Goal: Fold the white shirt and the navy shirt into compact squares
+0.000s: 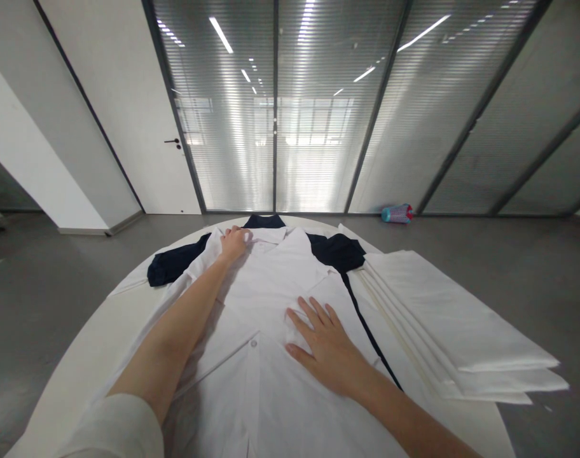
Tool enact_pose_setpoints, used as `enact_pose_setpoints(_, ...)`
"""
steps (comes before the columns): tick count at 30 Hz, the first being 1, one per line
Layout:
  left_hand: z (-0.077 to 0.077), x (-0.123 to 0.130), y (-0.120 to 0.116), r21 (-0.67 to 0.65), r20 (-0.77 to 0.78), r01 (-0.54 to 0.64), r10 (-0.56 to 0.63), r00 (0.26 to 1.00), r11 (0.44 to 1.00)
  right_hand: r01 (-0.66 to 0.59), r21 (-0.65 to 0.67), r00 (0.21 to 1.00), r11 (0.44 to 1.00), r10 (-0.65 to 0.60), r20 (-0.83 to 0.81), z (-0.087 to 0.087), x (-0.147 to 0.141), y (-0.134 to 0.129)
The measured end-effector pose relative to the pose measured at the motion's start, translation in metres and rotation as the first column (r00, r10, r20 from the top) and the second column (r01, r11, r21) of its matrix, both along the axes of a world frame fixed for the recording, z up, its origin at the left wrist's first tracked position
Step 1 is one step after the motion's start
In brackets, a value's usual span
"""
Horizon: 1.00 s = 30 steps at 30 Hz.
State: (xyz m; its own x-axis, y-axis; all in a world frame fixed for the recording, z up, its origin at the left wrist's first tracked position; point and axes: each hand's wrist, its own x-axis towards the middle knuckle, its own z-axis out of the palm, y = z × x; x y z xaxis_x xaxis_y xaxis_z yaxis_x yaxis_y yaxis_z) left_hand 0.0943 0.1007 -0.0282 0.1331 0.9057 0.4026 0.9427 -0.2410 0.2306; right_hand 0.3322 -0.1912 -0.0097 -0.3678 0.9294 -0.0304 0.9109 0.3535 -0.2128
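Note:
A white button-up shirt [256, 280] lies spread front side up, its collar at the far end. Beneath it, a dark navy garment [338, 251] shows at both shoulders, behind the collar and along the right side. My left hand [235, 243] reaches to the shirt's left shoulder beside the collar, its fingers curled on the fabric. My right hand [325, 346] rests flat on the right half of the shirt front, fingers spread. Creases run across the chest, and one button shows at the middle.
The garments lie on a round white table [75, 362]. A stack of folded white cloth [466, 318] sits at the right and overhangs the edge. Beyond are a glass partition with blinds [313, 127], a white door [142, 127] and a blue and red bundle [397, 214] on the floor.

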Motion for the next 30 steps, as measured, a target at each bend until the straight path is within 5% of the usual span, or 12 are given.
enact_pose_setpoints(4,0.004,0.002,-0.001,0.065,0.069,-0.031,0.026,0.997,0.997,-0.002,0.0,1.0,1.0,0.002,-0.001,0.0,0.0,0.0)
enact_pose_setpoints(9,0.01,0.02,-0.002,0.168,0.049,0.151,-0.161,0.986,0.974,0.001,-0.001,1.0,1.0,-0.001,0.003,-0.002,0.001,0.001)
enact_pose_setpoints(14,0.003,0.034,-0.008,0.077,-0.05,0.275,-0.272,0.961,0.958,0.002,-0.004,1.0,1.0,-0.002,-0.008,0.0,0.0,0.001)
enact_pose_setpoints(24,-0.001,0.041,-0.016,0.048,-0.103,0.308,-0.302,0.948,0.95,0.004,-0.007,1.0,1.0,-0.004,-0.005,0.0,0.001,0.001)
enact_pose_setpoints(30,-0.011,0.04,-0.007,-0.217,-0.105,0.436,-0.465,0.879,0.873,-0.004,-0.006,1.0,1.0,0.004,0.005,0.0,0.001,0.001)
